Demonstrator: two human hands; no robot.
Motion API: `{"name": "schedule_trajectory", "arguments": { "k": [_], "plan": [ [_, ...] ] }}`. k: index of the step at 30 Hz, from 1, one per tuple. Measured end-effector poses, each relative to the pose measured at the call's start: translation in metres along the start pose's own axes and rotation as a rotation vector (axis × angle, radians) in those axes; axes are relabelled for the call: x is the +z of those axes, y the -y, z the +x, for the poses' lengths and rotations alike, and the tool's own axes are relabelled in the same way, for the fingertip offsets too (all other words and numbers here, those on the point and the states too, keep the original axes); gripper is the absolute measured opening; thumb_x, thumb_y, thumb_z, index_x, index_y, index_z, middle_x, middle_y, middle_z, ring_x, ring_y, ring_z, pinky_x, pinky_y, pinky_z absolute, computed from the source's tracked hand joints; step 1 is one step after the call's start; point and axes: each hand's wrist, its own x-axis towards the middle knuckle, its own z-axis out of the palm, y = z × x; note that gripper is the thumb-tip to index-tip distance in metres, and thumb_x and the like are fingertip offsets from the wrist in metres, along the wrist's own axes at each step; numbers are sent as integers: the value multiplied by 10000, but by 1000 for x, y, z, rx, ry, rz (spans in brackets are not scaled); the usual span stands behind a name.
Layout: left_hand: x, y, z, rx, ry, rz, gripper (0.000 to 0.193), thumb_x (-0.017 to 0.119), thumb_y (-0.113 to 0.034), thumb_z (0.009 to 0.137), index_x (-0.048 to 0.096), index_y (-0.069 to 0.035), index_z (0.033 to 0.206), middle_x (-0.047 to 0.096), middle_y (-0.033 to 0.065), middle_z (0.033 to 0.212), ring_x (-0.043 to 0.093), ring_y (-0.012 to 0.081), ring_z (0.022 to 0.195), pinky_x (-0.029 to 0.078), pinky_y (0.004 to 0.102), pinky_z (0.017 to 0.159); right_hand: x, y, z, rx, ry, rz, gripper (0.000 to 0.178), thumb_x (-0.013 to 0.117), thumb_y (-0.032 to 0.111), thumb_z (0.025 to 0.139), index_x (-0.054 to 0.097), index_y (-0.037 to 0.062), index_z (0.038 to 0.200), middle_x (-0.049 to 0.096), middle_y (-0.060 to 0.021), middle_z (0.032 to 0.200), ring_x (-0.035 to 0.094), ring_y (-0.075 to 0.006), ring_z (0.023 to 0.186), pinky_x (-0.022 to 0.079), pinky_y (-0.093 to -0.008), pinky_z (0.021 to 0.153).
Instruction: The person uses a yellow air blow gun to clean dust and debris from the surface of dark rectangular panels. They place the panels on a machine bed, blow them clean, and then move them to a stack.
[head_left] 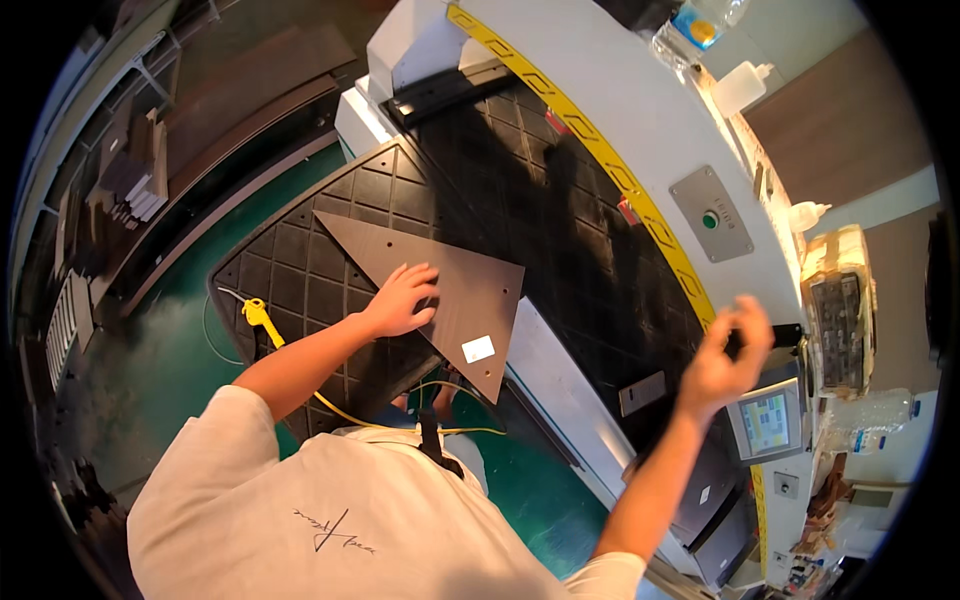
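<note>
My left hand (405,298) lies with its fingers stretched out on a brown wood-grain triangular panel (455,285). The panel has several small holes and a white label (478,349) near its lower corner. It rests partly on a black ribbed mat-topped table (330,265) and reaches over the table's near edge. My right hand (728,358) is raised beside the machine's yellow strip (625,180), above a small touchscreen (768,423). Its fingers are curled toward the thumb; whether anything small is between them cannot be made out.
A yellow air gun (262,320) on a yellow hose lies at the table's left edge. The white machine body (640,110) arches over a black bed (520,200) and carries a green button (710,220). Bottles (740,88) stand along its far side. Stacked boards (140,175) are at left.
</note>
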Motion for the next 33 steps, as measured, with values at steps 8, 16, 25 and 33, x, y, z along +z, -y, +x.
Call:
{"name": "schedule_trajectory", "arguments": {
  "k": [8,16,25,33],
  "plan": [
    [-104,11,-169,-137,458,114,502,773,-131,767,689,-112,1262,490,172,1563,378,376,1520,308,632,1210,-3,-158,106,-293,43,-693,216,740,153,964,735,17,1132,731,-137,1191,658,-329,1156,513,-452,997],
    [-113,70,-268,-15,149,479,282,763,-116,780,620,-160,1019,567,58,1056,571,282,1121,381,508,1120,107,84,-114,295,789,538,476,713,289,999,595,29,1379,620,-170,1400,610,-308,1267,476,-439,1098],
    [-118,-97,-93,675,26,-404,292,825,-178,829,684,-78,1065,616,115,1082,598,358,1097,518,531,965,116,206,-270,1603,1164,1895,1082,611,808,872,342,71,1618,449,-121,1588,446,-264,1478,408,-455,1206],
    [-145,-6,12,410,-201,-105,889,878,-529,756,552,-58,1435,568,192,1427,515,418,1347,326,601,1185,10,198,-225,1953,396,1365,553,397,581,1107,505,180,1473,662,-152,1136,729,-353,890,598,-391,548]
  ]
}}
